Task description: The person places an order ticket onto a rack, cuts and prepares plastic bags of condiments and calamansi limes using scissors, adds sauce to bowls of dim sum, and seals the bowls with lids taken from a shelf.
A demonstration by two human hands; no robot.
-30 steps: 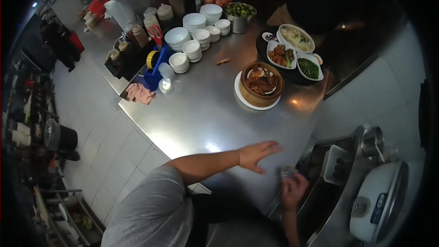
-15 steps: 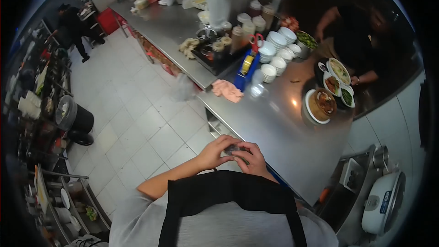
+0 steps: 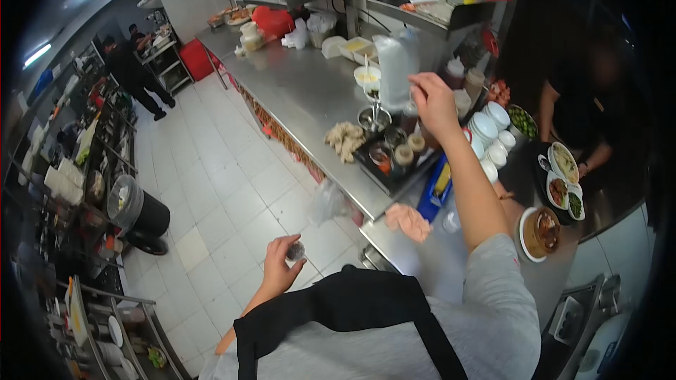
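My left hand (image 3: 282,262), low over the tiled floor, holds a small clear cup (image 3: 295,250) between thumb and fingers. My right hand (image 3: 433,103) is raised over the counter with its fingers curled beside a tall stack of clear plastic lids or cups (image 3: 396,70); whether the fingertips touch it cannot be made out. Below this hand sit a black tray with sauce jars (image 3: 403,155) and a metal bowl (image 3: 374,119) with a ladle. A blue tape dispenser (image 3: 434,190) and a pink cloth (image 3: 408,222) lie near the counter corner.
White bowls (image 3: 484,127) are stacked right of my forearm. A bamboo steamer (image 3: 542,231) and a tray of dishes (image 3: 558,192) stand further right, by a person in black (image 3: 588,109). Another person (image 3: 132,74) stands far left. A black bin (image 3: 153,214) is on the floor.
My hands have separated: the right reached up and forward to the stack, the left moved left with the cup. The view has turned left, showing more of the back counter and a microwave.
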